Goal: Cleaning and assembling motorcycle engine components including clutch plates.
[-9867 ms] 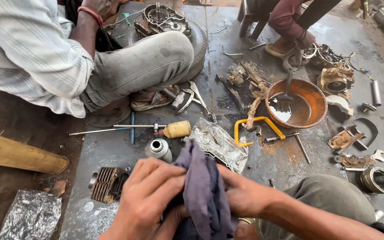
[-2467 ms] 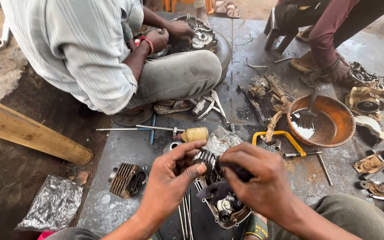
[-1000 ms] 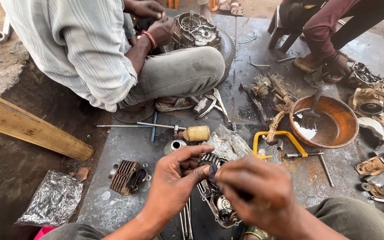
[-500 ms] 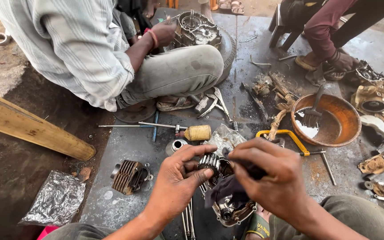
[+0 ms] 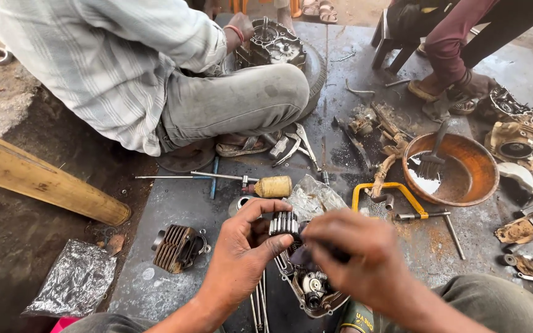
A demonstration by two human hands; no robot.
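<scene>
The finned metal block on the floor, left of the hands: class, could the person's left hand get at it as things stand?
Probably yes. The finned metal block lies in the open just left of the left hand, with bare floor between, though that hand now grips the engine part.

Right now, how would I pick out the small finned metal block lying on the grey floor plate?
Start at the long wooden beam on the left, then go right onto the grey metal floor plate. The dark finned metal block lies left of the left hand; unlike the crumpled foil nearby, it has parallel ribs.
</scene>
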